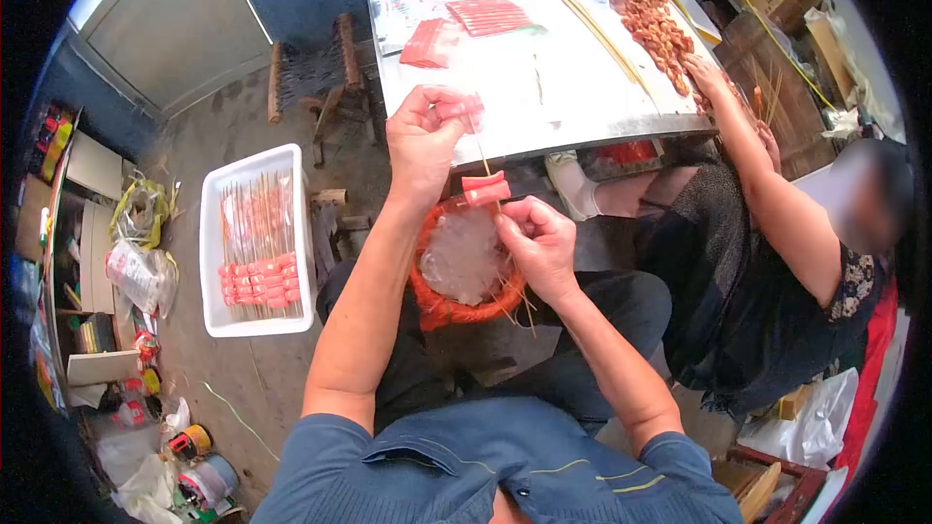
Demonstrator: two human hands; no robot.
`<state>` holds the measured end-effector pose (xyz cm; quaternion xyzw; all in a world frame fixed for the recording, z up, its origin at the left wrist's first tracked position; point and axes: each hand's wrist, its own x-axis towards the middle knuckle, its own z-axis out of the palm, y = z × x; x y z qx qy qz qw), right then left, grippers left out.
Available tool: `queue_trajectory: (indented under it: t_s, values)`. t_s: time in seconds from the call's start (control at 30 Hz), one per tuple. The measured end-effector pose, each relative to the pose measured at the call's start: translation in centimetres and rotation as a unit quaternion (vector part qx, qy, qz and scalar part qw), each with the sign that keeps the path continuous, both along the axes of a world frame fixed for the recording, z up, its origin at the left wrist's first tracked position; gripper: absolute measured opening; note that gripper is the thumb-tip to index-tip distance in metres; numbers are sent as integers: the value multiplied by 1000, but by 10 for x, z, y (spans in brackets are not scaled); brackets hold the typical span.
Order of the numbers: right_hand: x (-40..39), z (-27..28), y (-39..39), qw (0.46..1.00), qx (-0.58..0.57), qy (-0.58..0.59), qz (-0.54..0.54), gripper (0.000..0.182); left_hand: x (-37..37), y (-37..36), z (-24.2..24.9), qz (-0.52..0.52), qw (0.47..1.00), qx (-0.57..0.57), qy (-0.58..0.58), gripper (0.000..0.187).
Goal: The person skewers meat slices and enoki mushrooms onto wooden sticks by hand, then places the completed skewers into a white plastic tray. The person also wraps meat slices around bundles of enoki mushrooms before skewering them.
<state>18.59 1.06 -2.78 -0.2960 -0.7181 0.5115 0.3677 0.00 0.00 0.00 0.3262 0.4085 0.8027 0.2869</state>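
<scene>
In front of me, a thin wooden skewer (481, 150) carries a rolled pink-red piece of food (485, 188). My right hand (539, 243) pinches the skewer just below that piece. Up at the other end, my left hand (427, 131) is closed on a small, clear pinkish plastic sleeve (468, 114) at the skewer's tip. Beneath both hands stands an orange-red basket (456, 312) lined with clear plastic, with several loose sticks poking out by my right wrist. To the left, a white tray (210, 281) holds many skewers with similar pink-red pieces at one end.
A white-topped table (505, 126) ahead bears flat red-printed packets (432, 44), a bundle of sticks (602, 34) and a pile of reddish-brown pieces (646, 15). Another person (767, 262) sits at right, one hand on that pile. Shelves (92, 262) with clutter line the left.
</scene>
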Motion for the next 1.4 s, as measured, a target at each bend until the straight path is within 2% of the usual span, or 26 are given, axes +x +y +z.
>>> queue_trajectory:
  t_s: [0.17,0.3,0.37,0.5,0.57,0.73,0.9,1.03,1.1,1.3,1.37,1.4]
  values:
    - [0,3,5,1000,5,7,-5,6,0,8,-4,-16,999,6,45,23]
    - [3,2,3,1000,-11,1,-9,6,7,6,-5,-35,999,-17,26,24]
    - [3,-4,6,996,-85,29,-7,5,10,4,-4,-63,997,-33,44,21]
    - [0,3,15,992,-103,72,-28,5,14,-4,-3,-139,984,-98,45,15]
    - [-1,5,22,988,-110,104,-31,5,13,-4,-4,-161,969,-119,146,16]
    - [-1,8,31,985,-112,124,-38,5,17,-2,3,-178,973,-109,102,19]
    - [8,10,62,985,-89,127,-75,4,9,3,-2,-82,990,-109,28,21]
    - [21,29,101,975,-142,104,-132,6,-1,2,-7,-73,992,-108,6,18]
    - [23,28,126,969,-153,130,-142,8,0,2,-6,-61,993,-103,0,17]
    - [29,36,184,975,-167,47,-136,7,-4,3,-5,-28,995,-96,-15,17]
    - [31,36,195,980,-158,-33,-119,6,-6,2,-4,-20,995,-97,-10,16]
    - [30,38,198,982,-116,-75,-128,10,-6,2,-3,-19,995,-97,-12,16]
